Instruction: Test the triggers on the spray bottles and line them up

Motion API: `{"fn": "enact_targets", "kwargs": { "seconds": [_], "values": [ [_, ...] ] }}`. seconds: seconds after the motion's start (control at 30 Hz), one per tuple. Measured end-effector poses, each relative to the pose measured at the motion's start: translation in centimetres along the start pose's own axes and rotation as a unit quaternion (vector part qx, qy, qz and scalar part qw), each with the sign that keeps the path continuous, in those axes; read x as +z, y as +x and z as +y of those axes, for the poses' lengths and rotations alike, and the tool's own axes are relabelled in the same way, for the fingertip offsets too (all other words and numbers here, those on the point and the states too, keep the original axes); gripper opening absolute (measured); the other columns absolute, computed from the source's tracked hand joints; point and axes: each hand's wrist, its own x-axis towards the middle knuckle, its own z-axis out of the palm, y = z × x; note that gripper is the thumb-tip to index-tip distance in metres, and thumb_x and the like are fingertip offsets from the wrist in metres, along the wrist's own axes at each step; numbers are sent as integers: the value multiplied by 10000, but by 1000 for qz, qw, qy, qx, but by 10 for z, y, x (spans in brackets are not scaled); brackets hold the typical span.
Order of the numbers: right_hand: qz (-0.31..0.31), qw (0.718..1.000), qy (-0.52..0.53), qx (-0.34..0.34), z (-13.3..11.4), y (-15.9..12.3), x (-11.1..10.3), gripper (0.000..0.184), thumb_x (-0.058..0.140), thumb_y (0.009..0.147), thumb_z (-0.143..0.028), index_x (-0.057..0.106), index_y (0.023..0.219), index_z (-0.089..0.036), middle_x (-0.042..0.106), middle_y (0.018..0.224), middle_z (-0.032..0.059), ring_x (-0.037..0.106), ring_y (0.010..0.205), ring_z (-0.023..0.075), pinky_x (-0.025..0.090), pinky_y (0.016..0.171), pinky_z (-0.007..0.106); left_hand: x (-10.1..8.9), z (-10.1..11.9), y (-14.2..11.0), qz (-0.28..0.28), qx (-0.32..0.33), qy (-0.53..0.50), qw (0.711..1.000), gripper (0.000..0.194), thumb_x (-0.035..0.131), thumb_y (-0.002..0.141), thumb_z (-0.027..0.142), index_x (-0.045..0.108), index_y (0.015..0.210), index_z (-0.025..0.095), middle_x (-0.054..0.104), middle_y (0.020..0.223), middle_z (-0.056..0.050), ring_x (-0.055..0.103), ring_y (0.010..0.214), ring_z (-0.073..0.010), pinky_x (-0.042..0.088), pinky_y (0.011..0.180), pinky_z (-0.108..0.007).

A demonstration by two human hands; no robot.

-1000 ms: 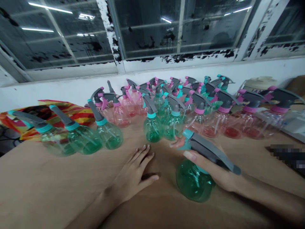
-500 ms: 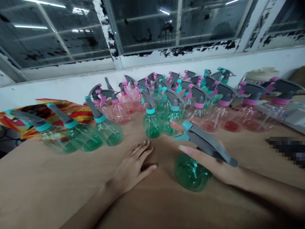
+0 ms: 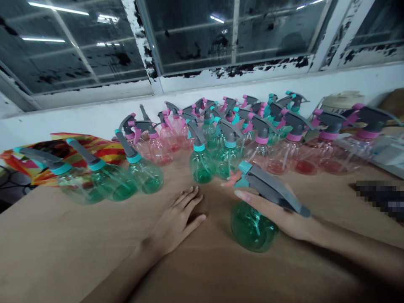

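Note:
My right hand (image 3: pixel 277 212) is wrapped round the neck of a green spray bottle (image 3: pixel 252 229) with a grey and turquoise trigger head, its thumb and a finger reaching past the nozzle side. The bottle is at the table's surface, tilted slightly. My left hand (image 3: pixel 176 219) lies flat on the wooden table (image 3: pixel 195 269), fingers spread, holding nothing. Just beyond its fingertips stand two green spray bottles, the nearer one (image 3: pixel 202 166) and its neighbour (image 3: pixel 229 160). Part of my right hand's fingers is hidden behind the spray head.
Three green spray bottles (image 3: pixel 147 174) stand at left before a red and yellow plastic bag (image 3: pixel 101 147). Many pink and green bottles crowd the back, with a row of pink ones (image 3: pixel 306 162) at right. A beige container (image 3: pixel 342 100) and a blurred dark object (image 3: pixel 378 195) are farther right.
The view has shifted very slightly. My right hand and the green spray bottle it grips are nearly where they were; my left hand still rests flat on the table.

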Motion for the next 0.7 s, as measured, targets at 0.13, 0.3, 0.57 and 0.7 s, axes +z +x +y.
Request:
{"fn": "enact_targets", "kwargs": {
  "seconds": [0.13, 0.3, 0.57, 0.7],
  "values": [
    [11, 1000, 0, -3, 5, -2, 0, 195, 557, 842, -438, 612, 872, -253, 661, 740, 16, 659, 801, 223, 544, 681, 354, 0, 1, 0, 0, -1, -1, 1000, 487, 401, 956, 484, 407, 1365, 219, 371, 1463, -66, 311, 1352, -218, 258, 1102, -432],
    [32, 998, -50, 0, 10, -6, -1, 250, 537, 849, -483, 578, 788, -244, 626, 700, -3, 627, 687, 176, 489, 554, 288, -2, 2, 1, -13, -2, 10, 1000, 502, 396, 959, 480, 419, 1358, 176, 364, 1465, -83, 297, 1358, -220, 244, 1109, -429],
    [8, 1000, -26, -13, 2, -4, -3, 216, 556, 836, -452, 612, 952, -278, 692, 898, 17, 661, 862, 218, 519, 819, 381, -2, 2, 0, -7, 6, 12, 1000, 506, 384, 965, 475, 422, 1354, 153, 385, 1453, -84, 302, 1355, -207, 231, 1116, -412],
    [17, 1000, -14, -9, 1, -5, -2, 330, 596, 824, -420, 589, 1140, -327, 616, 1229, 8, 564, 1146, 237, 417, 1019, 408, 0, 2, 0, -1, 9, 18, 1000, 508, 376, 968, 477, 420, 1355, 152, 374, 1460, -85, 298, 1357, -208, 227, 1118, -410]
  ]
}}
